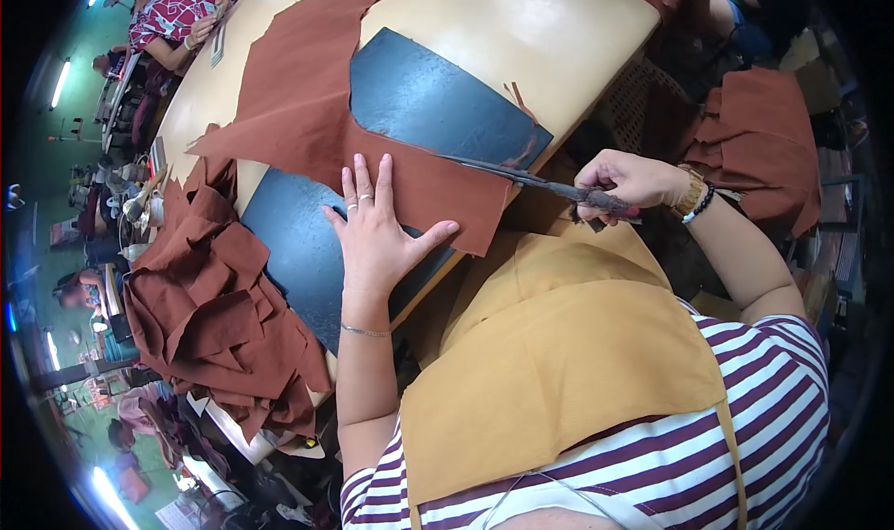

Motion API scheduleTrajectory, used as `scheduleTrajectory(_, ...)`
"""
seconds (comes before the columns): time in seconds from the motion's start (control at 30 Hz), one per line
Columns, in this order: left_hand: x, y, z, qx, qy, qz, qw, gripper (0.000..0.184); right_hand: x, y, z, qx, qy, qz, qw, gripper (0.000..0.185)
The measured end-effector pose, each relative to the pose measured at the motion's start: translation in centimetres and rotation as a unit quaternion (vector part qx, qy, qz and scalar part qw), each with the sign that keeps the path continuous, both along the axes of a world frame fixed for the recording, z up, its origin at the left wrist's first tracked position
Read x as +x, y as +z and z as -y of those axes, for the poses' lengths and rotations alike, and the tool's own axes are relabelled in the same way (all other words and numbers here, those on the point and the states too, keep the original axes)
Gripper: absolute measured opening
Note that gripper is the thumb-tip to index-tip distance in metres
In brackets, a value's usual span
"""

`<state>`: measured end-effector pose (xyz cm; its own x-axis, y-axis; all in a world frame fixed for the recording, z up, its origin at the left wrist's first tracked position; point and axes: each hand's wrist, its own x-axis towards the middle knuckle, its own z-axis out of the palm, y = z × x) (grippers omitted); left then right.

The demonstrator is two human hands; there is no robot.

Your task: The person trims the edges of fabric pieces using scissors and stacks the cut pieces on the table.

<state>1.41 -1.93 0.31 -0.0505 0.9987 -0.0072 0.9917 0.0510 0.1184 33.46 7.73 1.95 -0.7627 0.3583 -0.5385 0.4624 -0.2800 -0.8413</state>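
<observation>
Matt, smooth, rust-brown cloth is seen in the flat sheet (303, 78), and the same matt cloth, creased, in the heap (209, 297). A glossy sheen is thrown back by the smooth blue board (419, 92) and the pale tabletop (517, 13); neither material can be told. The scissors (489, 168) are made of dark metal, with rough wrapping on the handles. Matt cloth is shown by the mustard apron (559, 353), shiny metal by 2 rings (366, 197).

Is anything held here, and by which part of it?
Scissors, held by their wrapped handles in the right hand. The left hand grips nothing, lying spread on brown fabric.
</observation>
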Motion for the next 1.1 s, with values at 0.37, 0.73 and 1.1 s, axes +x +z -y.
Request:
scheduleTrajectory(0.37, -0.1, -0.1, -0.1, 0.003, 0.001, 0.002, 1.0, 0.116, -0.1, 1.1, 0.2, -0.002, -0.008, 0.029, 1.0, 0.027)
scheduleTrajectory(0.73, -1.1, -1.3, -0.2, 0.02, 0.012, -0.003, 1.0, 0.089, -1.1, 0.3, 0.0, -0.001, -0.012, 0.008, 1.0, 0.028)
scheduleTrajectory(1.1, -0.6, -0.2, -0.2, 0.043, 0.047, -0.022, 0.998, 0.094, -2.8, -1.1, -0.1, -0.02, -0.021, -0.037, 0.999, 0.032)
